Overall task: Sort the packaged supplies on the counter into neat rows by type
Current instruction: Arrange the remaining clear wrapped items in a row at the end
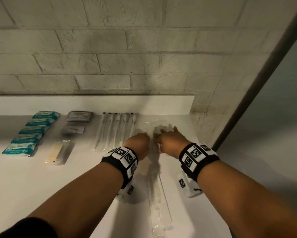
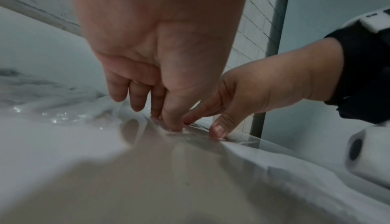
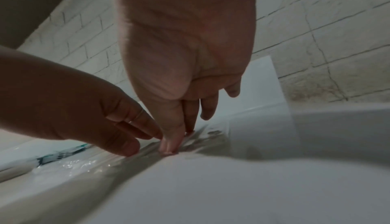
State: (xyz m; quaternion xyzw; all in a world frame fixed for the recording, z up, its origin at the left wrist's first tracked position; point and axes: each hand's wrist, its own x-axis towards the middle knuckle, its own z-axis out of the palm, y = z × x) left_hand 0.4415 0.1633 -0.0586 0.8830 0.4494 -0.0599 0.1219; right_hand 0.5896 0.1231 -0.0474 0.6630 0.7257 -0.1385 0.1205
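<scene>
Sorted rows lie along the back of the white counter (image 1: 41, 182): teal packets (image 1: 31, 133), grey sachets (image 1: 76, 122) and clear-wrapped toothbrushes (image 1: 115, 131). At the right end lie clear-wrapped combs (image 1: 146, 127). My left hand (image 1: 139, 141) and right hand (image 1: 168, 140) meet over one clear comb packet (image 2: 190, 137). The left hand (image 2: 164, 121) touches the wrapper with its thumb and fingertips. The right hand (image 3: 177, 141) presses its thumb and fingertips on the same wrapper (image 3: 202, 137), other fingers spread. Most of this packet is hidden under the hands.
A beige packet in clear wrap (image 1: 58, 152) lies alone in front of the grey sachets. Another long clear comb packet (image 1: 158, 203) lies near the counter's front, between my forearms. A brick wall (image 1: 110, 57) backs the counter; a dark post (image 1: 257, 83) stands at its right end.
</scene>
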